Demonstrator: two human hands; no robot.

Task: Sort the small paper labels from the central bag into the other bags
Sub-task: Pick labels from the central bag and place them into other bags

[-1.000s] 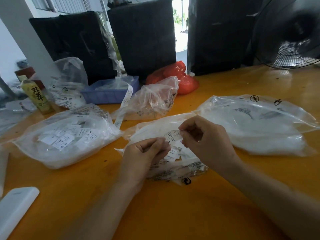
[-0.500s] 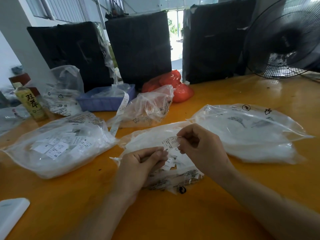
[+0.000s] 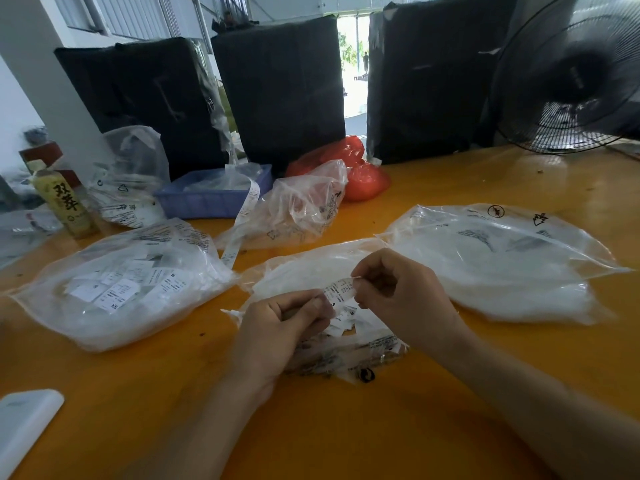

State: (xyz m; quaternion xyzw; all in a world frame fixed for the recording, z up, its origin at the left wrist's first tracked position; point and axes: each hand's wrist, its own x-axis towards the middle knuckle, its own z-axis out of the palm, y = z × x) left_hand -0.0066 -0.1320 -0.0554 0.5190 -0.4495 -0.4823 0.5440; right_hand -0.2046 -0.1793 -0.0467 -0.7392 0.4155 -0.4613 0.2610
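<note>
While the orange surface (image 3: 450, 174) carries the left bag (image 3: 121, 289), right bag (image 3: 502, 265) & central bag (image 3: 311, 271), both hands' fingers pinch a label (image 3: 341, 287) just above the central bag: right hand (image 3: 398, 292) its far end, left hand (image 3: 277, 327) its near end.

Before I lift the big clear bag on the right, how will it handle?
The clear bag on the right looks floppy: its film is wrinkled and sags flat on the table. Probably light, and the glossy plastic may be slippery. Its contents could shift toward one end.

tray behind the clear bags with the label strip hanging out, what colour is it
Blue, a slightly purplish blue; the tray shows in the head view.
</note>
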